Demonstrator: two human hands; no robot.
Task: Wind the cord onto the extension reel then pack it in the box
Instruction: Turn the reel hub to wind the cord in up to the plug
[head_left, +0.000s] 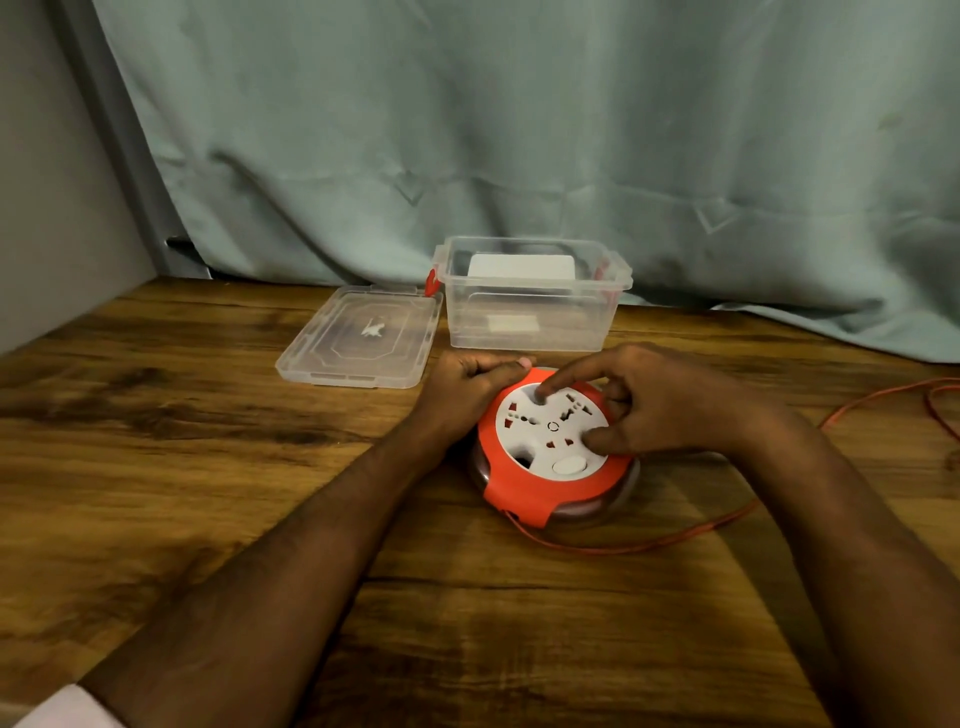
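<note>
Your worktop (208, 467) gives open wood from 6 to 9 o'clock of the reel, while the curtain (519, 130) closes off 12 o'clock. The clear box (527, 306) stands open just beyond the reel at 12, its lid (358, 338) flat at 10 o'clock, so the lift path looks short. The extension reel (553, 449) sits near centre; your left hand (470, 379) curls its fingers round the orange rim at 10 o'clock, and your right hand (660, 400) has its index fingertip in a dimple of the white face and its thumb pressed near 3. The cord (649, 544) trails slack toward 3 o'clock and off view: wind fast and it may snag or kink, or tug the reel from your steadying grip.
</note>
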